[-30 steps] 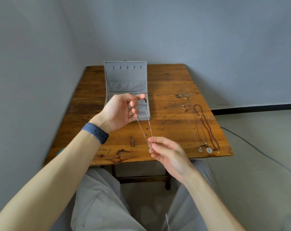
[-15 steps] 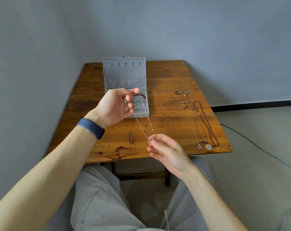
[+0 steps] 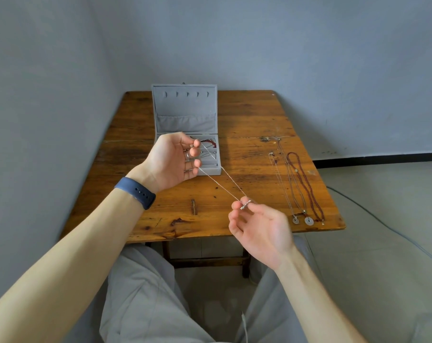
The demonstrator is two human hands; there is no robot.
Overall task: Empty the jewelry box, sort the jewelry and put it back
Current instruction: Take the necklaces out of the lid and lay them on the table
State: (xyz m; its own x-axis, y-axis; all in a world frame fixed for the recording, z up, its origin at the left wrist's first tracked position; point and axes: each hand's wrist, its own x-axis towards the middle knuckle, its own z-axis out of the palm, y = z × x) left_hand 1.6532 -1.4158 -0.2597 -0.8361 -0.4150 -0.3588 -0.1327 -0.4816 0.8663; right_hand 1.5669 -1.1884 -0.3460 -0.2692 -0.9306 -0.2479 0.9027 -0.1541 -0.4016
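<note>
A grey jewelry box (image 3: 185, 125) stands open on the wooden table (image 3: 254, 115), lid upright, with red and silver pieces left in its tray. A thin silver necklace (image 3: 225, 183) is stretched taut in two strands between my hands. My left hand (image 3: 175, 162), in front of the box, holds the chain's far end in its curled fingers. My right hand (image 3: 257, 226), near the table's front edge, pinches the small silver pendant (image 3: 245, 204) at the other end.
Laid out straight on the table's right side are two silver necklaces with round white pendants (image 3: 301, 220) and a dark red beaded necklace (image 3: 306, 184). Grey walls close in at the left and back. A cable (image 3: 383, 224) runs over the floor to the right.
My right hand has moved right and slightly down with the pendant, pulling the chain longer and tauter. My left hand has stayed by the box.
</note>
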